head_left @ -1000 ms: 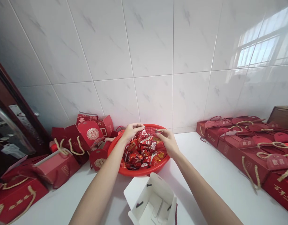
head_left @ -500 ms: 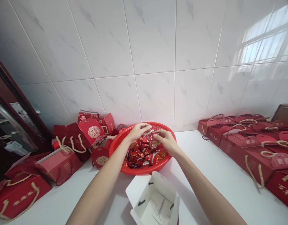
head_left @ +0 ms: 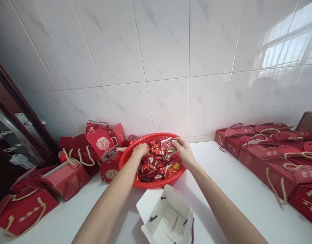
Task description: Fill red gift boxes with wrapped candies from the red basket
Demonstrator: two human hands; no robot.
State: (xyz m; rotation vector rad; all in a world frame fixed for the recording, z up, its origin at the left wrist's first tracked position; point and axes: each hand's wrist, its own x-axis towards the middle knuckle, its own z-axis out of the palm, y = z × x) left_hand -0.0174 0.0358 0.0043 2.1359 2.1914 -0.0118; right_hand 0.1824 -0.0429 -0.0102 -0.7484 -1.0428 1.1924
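Reaching over both sides of the red plastic basket [head_left: 159, 185], set at the far edge of the table [head_left: 208, 159], close to the tiled wall [head_left: 168, 105]. With the left hand [head_left: 141, 150], dipping inside the left rim among the wrapped candies [head_left: 149, 169], fingers curled low and partly hidden, so impossible to tell whether closed on anything. With the right hand [head_left: 184, 154], pinching a red-and-white packet [head_left: 167, 143] between narrowed fingers, just inside the right rim, above the heap. Nearer than the basket, just in front of its rim: an open white-lined box [head_left: 166, 217], flaps spread, dark slots along the walls, cut off by the bottom of the view between the two forearms. To the right, a broad wedge of bare white tabletop, open from the basket and right forearm out to the rows of red gift boxes [head_left: 262, 162] with rope handles, filling the right side up to the wall. At the far right corner, a brown box [head_left: 308, 123]. To the left, much tighter room: nearly up against the basket rim, a cluster of red candy boxes [head_left: 95, 145], spreading toward the left edge, some tilted and overlapping.
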